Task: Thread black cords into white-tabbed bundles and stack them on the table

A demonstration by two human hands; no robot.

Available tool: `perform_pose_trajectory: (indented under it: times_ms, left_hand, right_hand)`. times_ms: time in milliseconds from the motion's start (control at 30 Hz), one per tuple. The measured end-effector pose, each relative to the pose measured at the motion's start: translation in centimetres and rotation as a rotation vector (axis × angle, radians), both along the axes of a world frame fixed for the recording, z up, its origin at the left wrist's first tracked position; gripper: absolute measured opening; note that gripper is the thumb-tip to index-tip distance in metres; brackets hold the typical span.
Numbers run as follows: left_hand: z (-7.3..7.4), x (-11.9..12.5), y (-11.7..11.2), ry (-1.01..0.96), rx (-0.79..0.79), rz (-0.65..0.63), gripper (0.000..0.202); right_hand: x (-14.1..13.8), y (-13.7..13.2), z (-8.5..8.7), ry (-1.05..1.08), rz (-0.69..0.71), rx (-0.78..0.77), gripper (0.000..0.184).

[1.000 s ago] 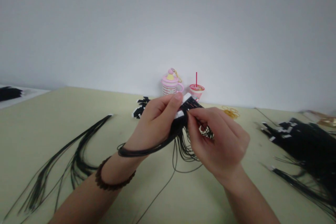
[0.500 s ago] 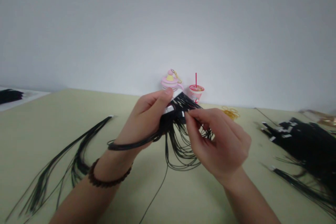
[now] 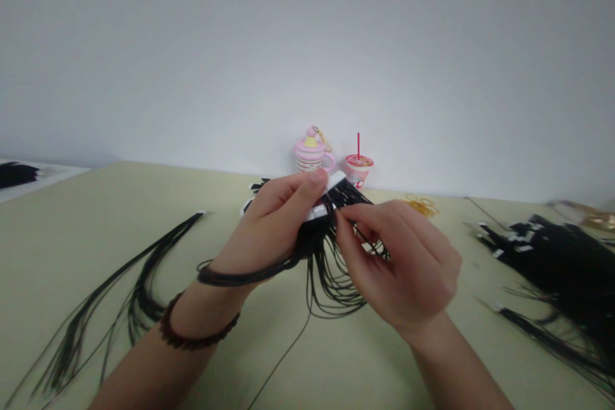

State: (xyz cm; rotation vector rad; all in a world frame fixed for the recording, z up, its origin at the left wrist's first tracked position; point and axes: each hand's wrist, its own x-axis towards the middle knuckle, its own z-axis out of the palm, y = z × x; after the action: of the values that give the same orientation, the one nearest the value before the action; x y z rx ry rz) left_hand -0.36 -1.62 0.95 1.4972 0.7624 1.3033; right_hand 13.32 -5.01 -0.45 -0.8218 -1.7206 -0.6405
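My left hand [image 3: 273, 230] is closed round a bundle of thin black cords [image 3: 331, 269] with small white tags [image 3: 321, 211] at their ends, held above the pale green table [image 3: 96, 218]. The cords hang in loops under the hand and wrap across my wrist. My right hand [image 3: 398, 256] pinches one cord end just right of the tags, fingertips touching the bundle. A dark bead bracelet [image 3: 192, 336] sits on my left wrist.
A loose fan of black cords [image 3: 125, 282] lies at the left, and a big heap of tagged cords [image 3: 562, 262] at the right. A pink cup charm [image 3: 310, 152], a red cup charm [image 3: 359, 166] and yellow rubber bands [image 3: 423, 206] stand by the wall.
Both hands shifted slightly up and down with the bundle. My right fingers moved from lower on the cords up to the tagged ends.
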Motion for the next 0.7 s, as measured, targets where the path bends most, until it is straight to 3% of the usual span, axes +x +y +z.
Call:
perform_pose_trajectory:
  times_ms: [367,700]
  left_hand:
    - [0.22,-0.09,-0.01,0.079,0.124,-0.009,0.028]
    - [0.39,-0.30,-0.80,0.368,0.383,0.121,0.031]
  right_hand:
    - [-0.33,-0.03,0.01,0.038,-0.016,0.025,0.006]
    - [0.04,0.28,-0.28,0.005,0.026,-0.005,0.004]
